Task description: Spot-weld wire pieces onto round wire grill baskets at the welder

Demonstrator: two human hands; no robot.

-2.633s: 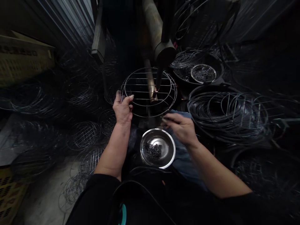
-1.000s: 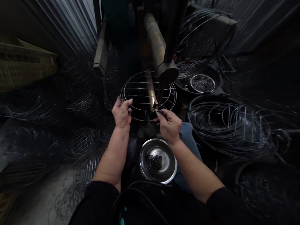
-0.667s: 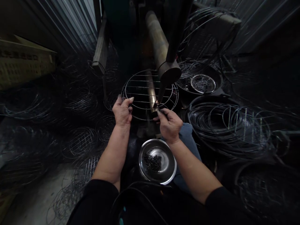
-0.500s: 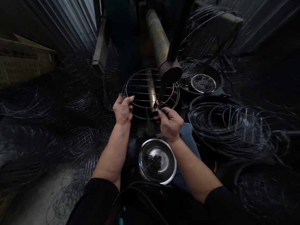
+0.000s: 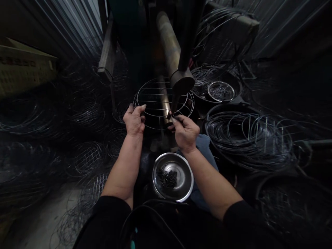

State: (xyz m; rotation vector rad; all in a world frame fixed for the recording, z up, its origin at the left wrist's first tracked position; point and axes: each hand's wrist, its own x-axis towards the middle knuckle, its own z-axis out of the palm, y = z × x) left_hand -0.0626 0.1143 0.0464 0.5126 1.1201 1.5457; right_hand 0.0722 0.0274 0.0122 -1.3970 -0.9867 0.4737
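A round wire rack [image 5: 151, 94] with parallel cross wires lies level between the metal arms of a machine. My left hand [image 5: 135, 121] is closed on its left rim, thumb on top. At the near right rim, my right hand [image 5: 186, 134] pinches with thumb and forefinger; whatever small dark piece is between them is too hidden to name. Those fingertips are right beside the pointed tip coming down from the thick upper cylinder [image 5: 169, 45]. Beneath the rack runs a brass-coloured lower bar [image 5: 165, 98]. A steel bowl [image 5: 186, 176] holding short dark metal pieces rests below my hands.
To the right, a wide dark pan [image 5: 207, 119] bears coiled wire [image 5: 220, 138]. Behind it, a small dish [image 5: 221, 91] of metal bits sits in another pan. Wire racks [image 5: 89, 157] are heaped on the left. A yellow crate [image 5: 26, 69] stands at far left.
The whole view has shifted slightly, so everything appears a little further left. Both hands keep the same grips, and the rack stays in place under the pointed tip.
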